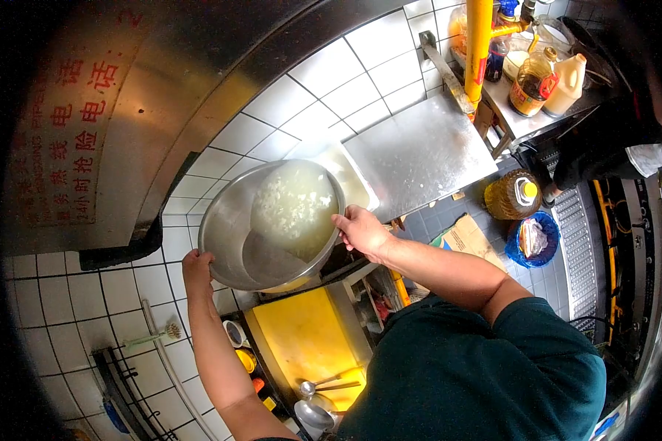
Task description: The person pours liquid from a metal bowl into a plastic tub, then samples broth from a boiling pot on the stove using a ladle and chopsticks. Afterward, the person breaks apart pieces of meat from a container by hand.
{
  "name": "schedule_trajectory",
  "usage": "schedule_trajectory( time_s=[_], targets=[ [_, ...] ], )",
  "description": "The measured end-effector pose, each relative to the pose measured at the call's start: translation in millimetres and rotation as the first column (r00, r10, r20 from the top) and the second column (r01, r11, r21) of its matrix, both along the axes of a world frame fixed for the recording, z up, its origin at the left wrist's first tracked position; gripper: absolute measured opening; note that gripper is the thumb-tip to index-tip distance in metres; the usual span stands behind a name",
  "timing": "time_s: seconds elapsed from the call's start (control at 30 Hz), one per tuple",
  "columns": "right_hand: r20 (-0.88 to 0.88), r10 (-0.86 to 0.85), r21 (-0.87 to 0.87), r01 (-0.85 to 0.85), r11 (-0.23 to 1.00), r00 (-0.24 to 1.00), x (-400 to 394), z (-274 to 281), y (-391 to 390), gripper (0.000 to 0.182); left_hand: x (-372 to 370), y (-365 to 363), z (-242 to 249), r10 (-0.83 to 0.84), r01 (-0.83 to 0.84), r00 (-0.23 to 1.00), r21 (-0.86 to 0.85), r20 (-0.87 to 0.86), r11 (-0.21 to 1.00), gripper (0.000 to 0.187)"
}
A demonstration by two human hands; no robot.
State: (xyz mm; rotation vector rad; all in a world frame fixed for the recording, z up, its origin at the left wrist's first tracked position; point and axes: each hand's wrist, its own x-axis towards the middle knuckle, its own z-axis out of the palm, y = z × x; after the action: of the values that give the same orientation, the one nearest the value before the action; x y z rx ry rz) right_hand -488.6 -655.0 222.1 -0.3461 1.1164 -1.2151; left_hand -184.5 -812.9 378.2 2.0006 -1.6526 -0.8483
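Note:
A large, round stainless-steel basin [223, 228] is held up in front of me, tilted so that its contents gather on the right side. Inside is cloudy whitish liquid [290, 198] with many small white bits that I cannot identify. My left hand [197, 270] grips the basin's rim at the lower left, fingers closed on it. At the opposite side, my right hand [360, 229] holds the rim, its fingers partly hidden. Right behind the basin a white tray [360, 180] is partly covered by it.
A steel worktop [430, 154] extends to the right. Below the basin lies a yellow cutting board [301, 331] beside a ladle [312, 415]. An oil jug [504, 197] and blue-lined bin [550, 246] stand on the floor. Another person [592, 151] is at right. A metal hood [125, 110] overhangs the left.

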Motion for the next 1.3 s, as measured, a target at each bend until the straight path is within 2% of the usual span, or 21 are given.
schedule_trajectory(
  time_s=[0.27,0.47,0.67,0.97,1.07,1.3],
  targets=[
    [-0.003,0.004,0.001,-0.004,1.0,1.0,4.2,-3.7,0.1,0.026,4.7,-1.8,-2.9,-0.012,0.01,0.997,-0.037,-0.073,0.999,0.006],
    [0.001,0.008,-0.003,-0.008,1.0,1.0,6.7,-4.4,1.1,0.025,0.5,-0.9,2.1,0.029,-0.029,0.999,-0.021,0.016,0.999,0.004],
    [0.011,0.004,-0.007,-0.004,1.0,1.0,9.3,-5.4,1.6,0.025,12.9,-6.4,-3.8,0.003,-0.003,1.0,-0.041,0.016,0.999,0.006],
    [0.025,0.014,0.006,-0.014,1.0,1.0,10.6,-3.1,4.5,0.025,6.4,-3.1,8.7,-0.028,0.027,0.999,0.019,0.04,0.999,0.004],
    [0.055,0.009,-0.004,-0.009,1.0,0.998,12.3,-4.9,5.2,0.024,11.6,-5.4,0.6,0.004,-0.004,1.0,-0.017,-0.007,1.0,0.004],
    [0.052,0.012,0.002,-0.012,1.0,0.999,17.4,-5.7,8.0,0.025,4.6,-1.6,14.1,-0.002,-0.001,0.996,0.031,0.089,1.0,0.008]
  ],
)
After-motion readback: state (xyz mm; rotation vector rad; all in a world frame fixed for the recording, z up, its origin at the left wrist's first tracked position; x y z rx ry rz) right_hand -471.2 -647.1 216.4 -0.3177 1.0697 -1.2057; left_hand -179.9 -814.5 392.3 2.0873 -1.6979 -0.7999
